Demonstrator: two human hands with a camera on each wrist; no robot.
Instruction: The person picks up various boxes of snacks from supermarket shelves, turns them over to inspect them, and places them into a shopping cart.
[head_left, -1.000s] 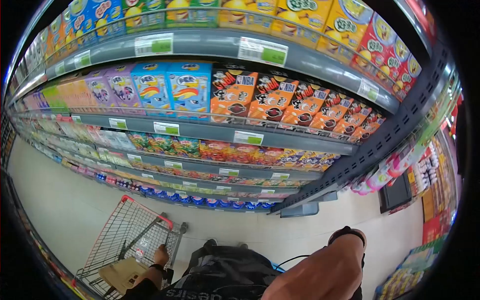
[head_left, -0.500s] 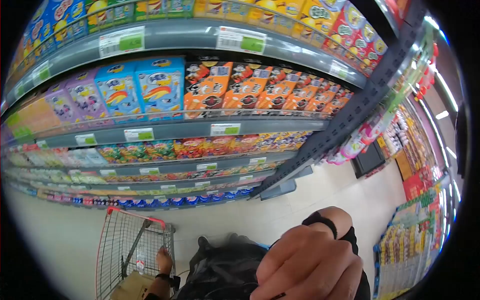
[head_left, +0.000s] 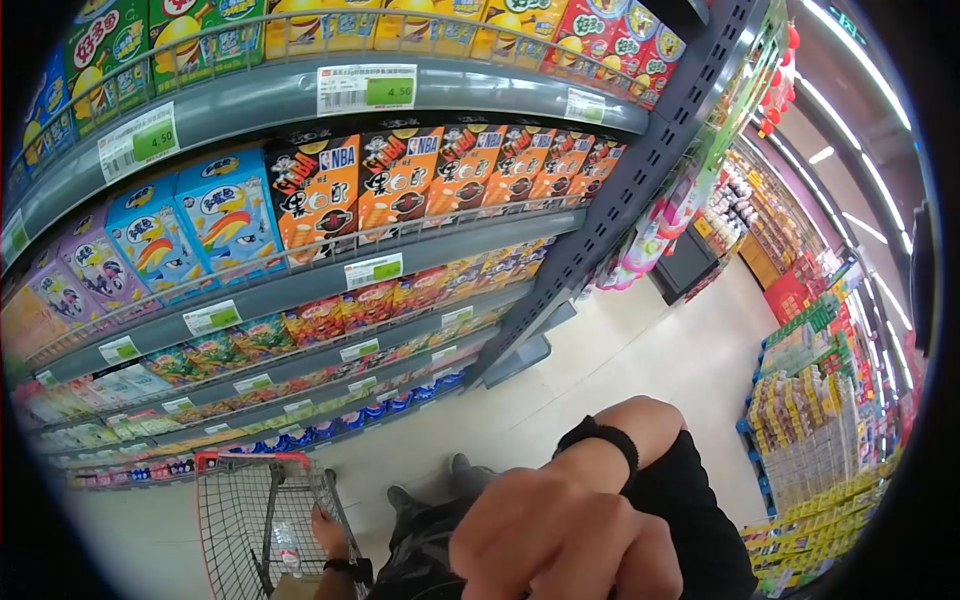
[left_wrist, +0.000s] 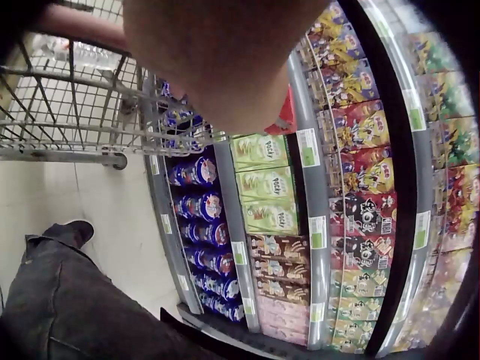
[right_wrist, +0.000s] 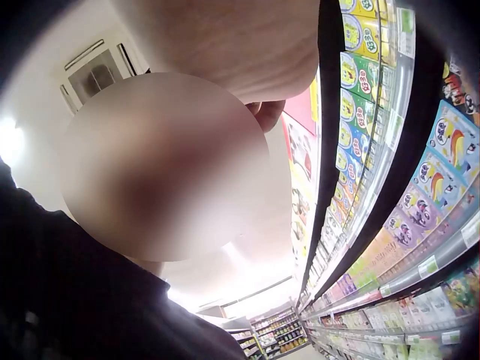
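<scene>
My left hand (head_left: 328,532) grips the side of a wire shopping cart (head_left: 222,505) with a red rim. Inside the cart lie a clear plastic bottle (head_left: 287,545) and a beige item at the bottom edge of the head view. Seen from the left wrist, that hand (left_wrist: 217,60) covers part of the cart's wire frame (left_wrist: 67,135). My right hand (head_left: 565,535) is raised close in front of my body, knuckles bent, a black band (head_left: 600,440) round its wrist. Its fingertips are hidden, so I cannot tell whether it holds anything.
Shelves of boxed snacks stand ahead, with orange NBA boxes (head_left: 400,190), light blue boxes (head_left: 230,215) and price labels (head_left: 367,88). A slotted metal post (head_left: 640,145) ends the shelf. Tiled floor (head_left: 640,345) runs to stacked goods (head_left: 800,420) on the right.
The head view has turned right, so shelves slide left and more of the right aisle shows. My right hand has risen into view and shifted left; my left hand stays at the cart.
</scene>
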